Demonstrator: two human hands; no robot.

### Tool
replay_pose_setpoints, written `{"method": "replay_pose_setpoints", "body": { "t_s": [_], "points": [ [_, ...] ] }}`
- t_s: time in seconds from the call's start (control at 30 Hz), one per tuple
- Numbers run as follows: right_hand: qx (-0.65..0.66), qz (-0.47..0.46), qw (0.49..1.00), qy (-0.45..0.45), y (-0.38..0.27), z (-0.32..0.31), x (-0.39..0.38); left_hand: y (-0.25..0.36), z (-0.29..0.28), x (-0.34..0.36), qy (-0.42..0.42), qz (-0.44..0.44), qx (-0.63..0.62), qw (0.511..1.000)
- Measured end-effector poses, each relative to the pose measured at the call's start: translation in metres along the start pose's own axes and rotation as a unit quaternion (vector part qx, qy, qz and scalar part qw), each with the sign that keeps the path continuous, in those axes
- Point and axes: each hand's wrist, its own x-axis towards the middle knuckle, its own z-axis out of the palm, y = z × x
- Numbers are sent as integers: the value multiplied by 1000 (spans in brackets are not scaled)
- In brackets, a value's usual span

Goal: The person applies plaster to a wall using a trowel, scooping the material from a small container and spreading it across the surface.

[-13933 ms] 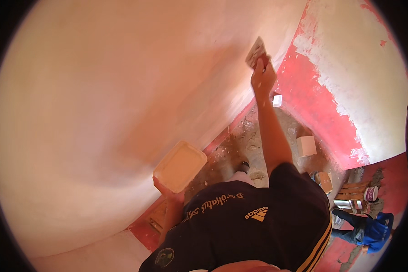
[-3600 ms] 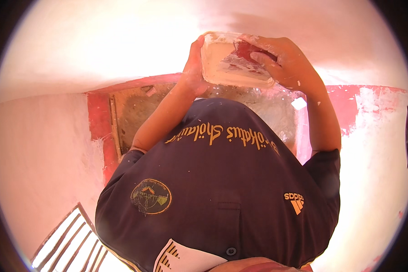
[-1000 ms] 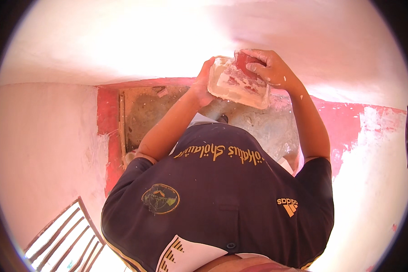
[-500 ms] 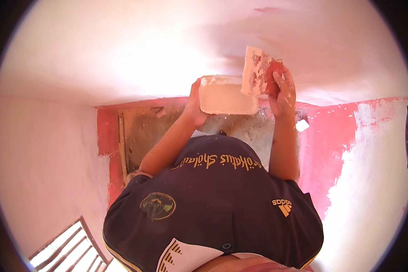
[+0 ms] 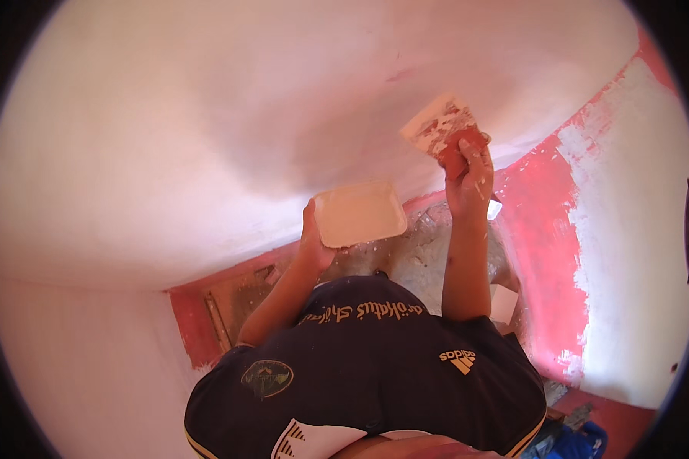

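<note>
My left hand (image 5: 315,243) is closed on the left side of a shallow rectangular tub (image 5: 362,213), with pale filler over its inside. In my right hand (image 5: 471,174) is a broad red putty spreader (image 5: 445,131), pinched by its edge between thumb and fingers. Whitish filler smears most of its blade, and some sticks to my fingers. The spreader is held up and to the right of the tub, apart from it, in front of the pale wall (image 5: 283,99). Whether its blade touches that wall I cannot tell.
Red bands (image 5: 543,199) run along the wall's foot and the right wall, with rough white patches beside them. The floor (image 5: 413,264) is spattered with white. A blue object (image 5: 578,444) lies at the lower right, and a pale block (image 5: 504,304) near my right forearm.
My view has turned. The tub sits lower and further left in the picture, and the spreader, which overlapped the tub's right edge, is now clear of it and tilted. Both hands keep their hold.
</note>
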Motion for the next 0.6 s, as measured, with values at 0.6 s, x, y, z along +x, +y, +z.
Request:
{"method": "replay_pose_setpoints", "body": {
  "t_s": [0.6],
  "points": [
    [-575,-528,611,136,112,200,1,43,-129,-74,-55,95,22,994]
  ]
}}
